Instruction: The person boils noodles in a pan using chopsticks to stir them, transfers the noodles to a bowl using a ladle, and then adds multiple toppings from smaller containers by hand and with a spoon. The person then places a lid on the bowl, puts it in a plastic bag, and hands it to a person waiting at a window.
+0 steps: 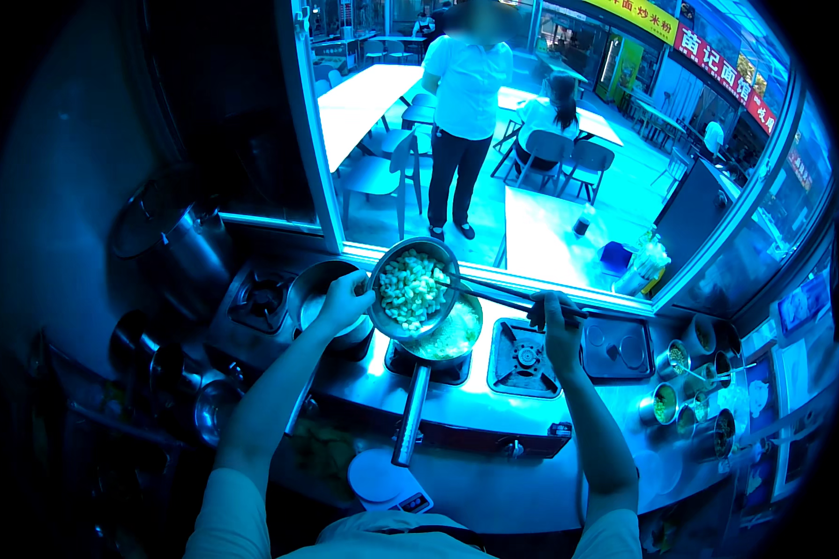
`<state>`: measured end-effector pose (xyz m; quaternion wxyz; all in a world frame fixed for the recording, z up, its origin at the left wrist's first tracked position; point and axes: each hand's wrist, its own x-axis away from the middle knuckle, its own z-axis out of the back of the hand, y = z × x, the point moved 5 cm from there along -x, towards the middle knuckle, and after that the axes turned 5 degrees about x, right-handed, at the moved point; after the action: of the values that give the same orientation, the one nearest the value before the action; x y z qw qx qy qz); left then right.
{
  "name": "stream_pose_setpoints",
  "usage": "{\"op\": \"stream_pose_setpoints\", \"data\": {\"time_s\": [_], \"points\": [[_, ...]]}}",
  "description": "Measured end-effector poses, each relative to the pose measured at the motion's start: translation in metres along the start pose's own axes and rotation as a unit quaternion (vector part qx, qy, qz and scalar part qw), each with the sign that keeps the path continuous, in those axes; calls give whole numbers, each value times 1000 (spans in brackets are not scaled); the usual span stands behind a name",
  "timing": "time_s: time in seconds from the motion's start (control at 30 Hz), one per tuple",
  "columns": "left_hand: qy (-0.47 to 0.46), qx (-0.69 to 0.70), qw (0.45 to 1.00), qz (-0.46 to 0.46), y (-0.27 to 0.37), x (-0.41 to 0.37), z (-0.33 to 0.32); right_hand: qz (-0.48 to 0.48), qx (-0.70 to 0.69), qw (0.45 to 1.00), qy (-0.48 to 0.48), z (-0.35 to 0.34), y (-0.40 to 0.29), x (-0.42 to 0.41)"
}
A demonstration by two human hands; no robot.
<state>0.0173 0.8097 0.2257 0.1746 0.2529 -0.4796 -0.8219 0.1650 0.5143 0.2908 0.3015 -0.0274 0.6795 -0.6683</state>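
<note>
My left hand (348, 299) grips the rim of a round metal bowl (453, 305), which is tilted above a pan. Small pale chunks of food (411, 288) fill much of the bowl. Long chopsticks (500, 288) are in my right hand (561, 328), and their tips reach into the bowl at its right side. Below the bowl, a long-handled frying pan (414, 412) sits on a gas burner with pale, wet-looking food (451, 334) in it. The bowl hides the pan's upper left part.
A pot (306, 290) stands on the burner to the left. On the right are a bare burner (527, 356), a dark tray (617, 349) and several small food containers (663, 404). A kitchen scale (388, 482) lies nearest me. Beyond the window frame, a person (467, 91) stands facing the stove.
</note>
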Motion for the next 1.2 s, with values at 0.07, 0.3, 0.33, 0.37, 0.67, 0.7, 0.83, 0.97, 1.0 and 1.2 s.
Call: {"op": "stream_pose_setpoints", "data": {"time_s": [0.07, 0.3, 0.33, 0.37, 0.67, 0.7, 0.83, 0.97, 1.0, 1.2], "points": [[21, 0, 997, -72, 18, -4, -6, -8, 10, 1000, 1, 2, 4, 1], [-7, -213, 950, -229, 72, 3, -24, -15, 33, 999, -31, 11, 19, 14], [-4, -231, 940, -250, 82, 5, -23, -17, 38, 998, -43, 9, 14, 16], [-1, -249, 930, -270, 87, 7, -25, -11, 50, 997, -52, 9, 14, 18], [84, -127, 964, -219, 82, 24, -9, -30, 106, 988, -107, -22, 26, 31], [99, -99, 975, -175, 74, 25, -1, -65, 107, 985, -121, -23, 29, 30], [121, 104, 986, 43, 7, 45, 30, -104, 87, 984, -119, -14, 53, 11], [180, 378, 891, 176, 14, 95, 38, -36, 96, 986, -131, -34, 62, 19], [176, 409, 876, 186, 6, 112, 48, -46, 83, 984, -151, -45, 60, 23], [263, 442, 815, 266, -12, 244, 116, -33, 66, 990, -123, -23, 17, -4]]}}
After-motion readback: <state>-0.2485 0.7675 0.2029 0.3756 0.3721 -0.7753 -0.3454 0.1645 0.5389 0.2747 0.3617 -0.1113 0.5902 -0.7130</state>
